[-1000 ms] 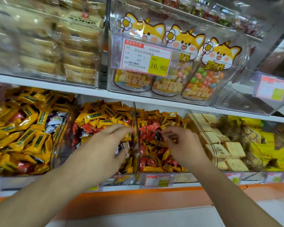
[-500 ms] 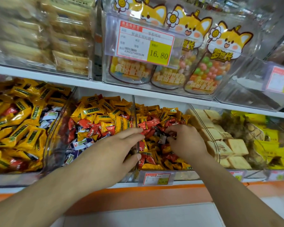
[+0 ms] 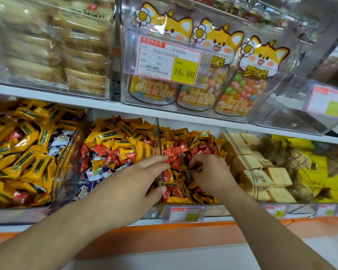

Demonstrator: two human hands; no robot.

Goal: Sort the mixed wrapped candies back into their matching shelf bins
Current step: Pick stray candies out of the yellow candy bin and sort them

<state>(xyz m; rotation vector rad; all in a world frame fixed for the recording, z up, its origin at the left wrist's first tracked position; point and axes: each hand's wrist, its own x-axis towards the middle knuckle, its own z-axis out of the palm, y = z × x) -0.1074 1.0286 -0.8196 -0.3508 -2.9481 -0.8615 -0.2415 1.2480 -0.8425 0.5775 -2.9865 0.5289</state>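
Observation:
Three clear bins on the lower shelf hold mixed wrapped candies: yellow, red and a few white-and-purple ones. My right hand [image 3: 209, 175] is down in the right candy bin [image 3: 191, 208], its curled fingers pinching a small dark-wrapped candy [image 3: 196, 169] among red candies [image 3: 176, 151]. My left hand [image 3: 133, 184] lies flat with straight fingers over the clear divider [image 3: 158, 137] between the middle bin [image 3: 66, 172] and the right one, fingertips touching the red candies. White-and-purple candies [image 3: 98, 174] sit low in the middle bin.
The left bin [image 3: 23, 152] is mostly yellow candies. Biscuit packs [image 3: 271, 176] fill the bin to the right. Above hang a price tag [image 3: 169, 60] and candy jars [image 3: 240, 92] with cartoon fox tops. An orange shelf edge [image 3: 164, 236] runs below.
Both hands have moved deeper into the right candy bin. My right hand's fingers have closed on a small dark-wrapped candy. My left fingertips have slid over the divider onto the red candies.

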